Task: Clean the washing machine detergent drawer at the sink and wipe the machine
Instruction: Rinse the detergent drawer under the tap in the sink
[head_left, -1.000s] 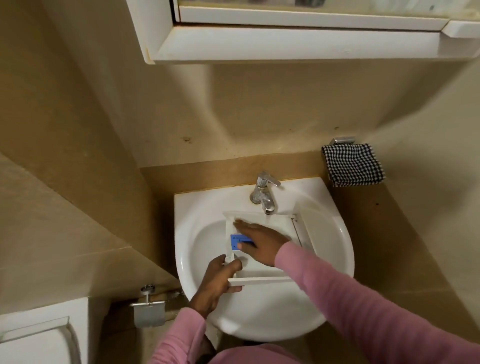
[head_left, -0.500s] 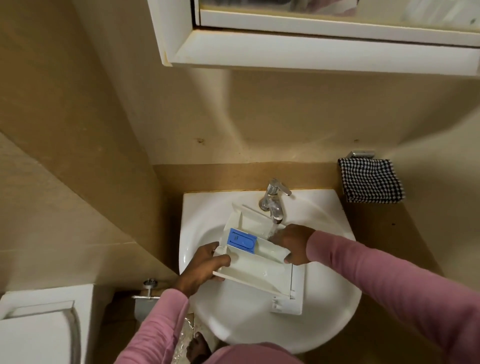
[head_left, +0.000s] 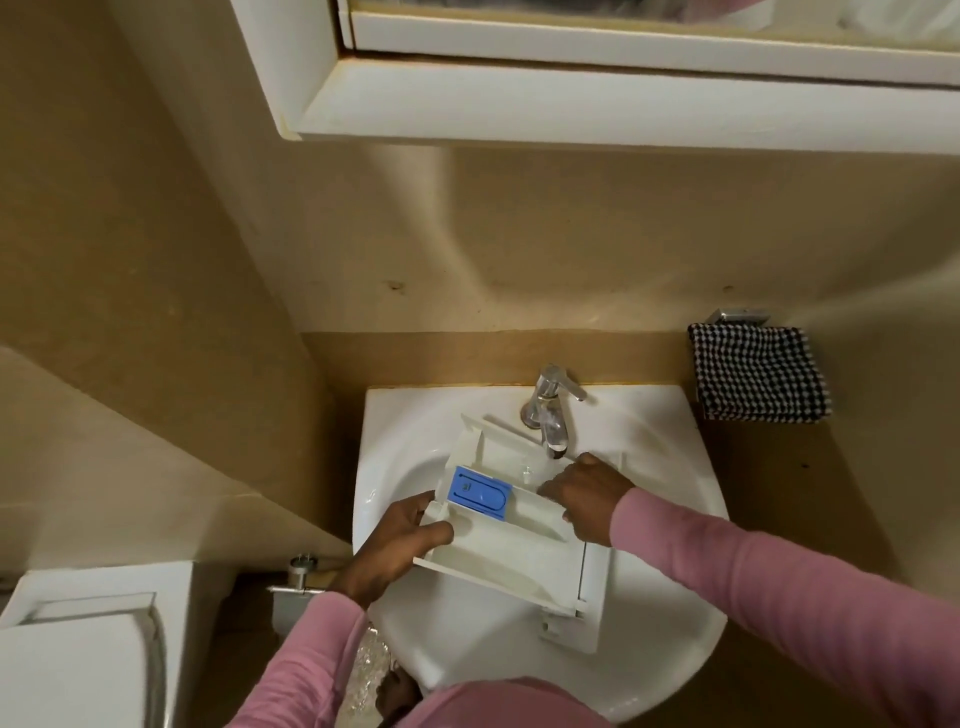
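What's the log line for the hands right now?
left hand: grips detergent drawer corner | right hand: holds its right side | drawer: tilted over sink, below tap

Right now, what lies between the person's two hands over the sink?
The white detergent drawer spans it, its blue insert nearer the left hand, which grips one corner; the right hand holds the opposite side. The head view shows this.

Glossy white sink (head_left: 670, 467), shiny metal tap (head_left: 551, 410), smooth plastic drawer (head_left: 514, 551).

detergent drawer (head_left: 511, 551) | white, blue insert (head_left: 480, 492) | tilted over sink (head_left: 467, 644) | far end under tap (head_left: 551, 415)
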